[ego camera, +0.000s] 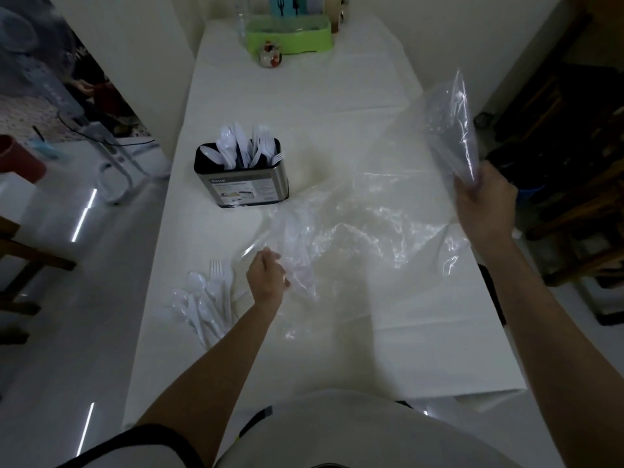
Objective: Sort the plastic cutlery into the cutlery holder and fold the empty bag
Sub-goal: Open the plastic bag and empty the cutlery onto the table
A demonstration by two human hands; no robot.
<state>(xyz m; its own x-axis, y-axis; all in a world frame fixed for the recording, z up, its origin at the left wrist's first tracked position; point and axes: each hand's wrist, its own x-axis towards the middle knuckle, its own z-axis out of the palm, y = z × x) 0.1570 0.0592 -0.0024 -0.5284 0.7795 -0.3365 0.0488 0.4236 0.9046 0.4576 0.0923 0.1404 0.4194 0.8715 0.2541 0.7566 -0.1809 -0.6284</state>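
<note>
The clear plastic bag (354,228) is stretched across the white table (304,96), held at two ends. The right hand (484,201) is closed around one gathered end of the bag and holds it raised near the table's right edge, so that a loose flap of film stands up above the fist. The left hand (268,276) is closed on the opposite end, low over the table surface (whether that end touches the table cannot be determined). Between the two hands the film sags and lies crumpled on the tabletop.

The cutlery holder (242,179), a dark-rimmed metal container with a printed label on its front, stands upright on the table beyond the left hand. It contains white plastic spoons and forks (243,146), standing with their heads up.

A loose pile of white cutlery (206,298), with spoons and at least one fork visible, lies on the table just left of the left hand, near the table's left edge.

A green tray (288,37) and a small jar (270,55) stand at the far end of the table.
</note>
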